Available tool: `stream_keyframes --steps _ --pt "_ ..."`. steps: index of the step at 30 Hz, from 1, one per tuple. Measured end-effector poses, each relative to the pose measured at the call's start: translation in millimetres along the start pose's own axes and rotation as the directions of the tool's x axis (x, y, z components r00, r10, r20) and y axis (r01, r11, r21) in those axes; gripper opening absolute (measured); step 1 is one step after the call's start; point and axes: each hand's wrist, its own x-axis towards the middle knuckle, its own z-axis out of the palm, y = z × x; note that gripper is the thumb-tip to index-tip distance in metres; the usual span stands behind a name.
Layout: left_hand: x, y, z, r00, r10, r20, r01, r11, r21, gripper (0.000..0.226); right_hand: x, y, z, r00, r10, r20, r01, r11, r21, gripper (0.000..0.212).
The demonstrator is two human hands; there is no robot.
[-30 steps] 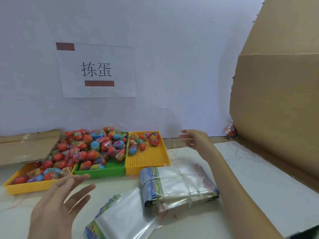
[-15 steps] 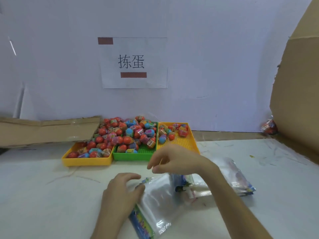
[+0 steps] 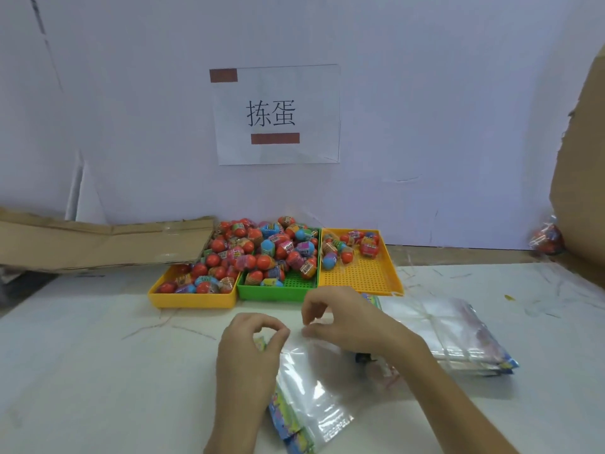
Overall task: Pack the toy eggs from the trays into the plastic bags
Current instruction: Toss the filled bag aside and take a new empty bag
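A clear plastic bag with a printed colourful edge lies on the white table in front of me. My left hand pinches its top left corner with thumb and forefinger. My right hand pinches the bag's upper edge just to the right. Behind them stand three trays: a yellow tray and a green tray heaped with toy eggs, and a second yellow tray with a few eggs at its back.
A banded stack of plastic bags lies to the right of my hands. Flat cardboard rests at the back left, a large cardboard sheet stands at the right, with a bagged egg packet beside it.
Both hands came down from the air to the loose bag. They now pinch its top edge, and the bag has been drawn a little toward me.
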Motion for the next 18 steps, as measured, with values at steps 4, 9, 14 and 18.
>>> stream_keyframes --steps 4,9,14,18 --pt "3 -2 -5 0.998 -0.026 -0.051 0.017 0.987 -0.157 0.021 1 -6 -3 0.993 -0.035 -0.111 0.045 0.995 0.089 0.013" --pt "5 -7 -6 0.993 -0.116 -0.030 0.104 0.957 -0.270 0.016 2 -7 -5 0.962 -0.029 -0.270 0.077 0.982 0.171 0.007" --pt "8 -7 -5 0.986 -0.132 -0.100 0.088 0.930 -0.358 0.008 1 -7 -12 0.943 -0.006 -0.334 0.117 0.943 0.311 0.011" --pt "8 -3 -6 0.961 -0.239 -0.142 0.131 0.840 -0.527 0.010 -3 -5 -21 0.975 0.072 -0.208 0.027 0.899 0.437 0.005"
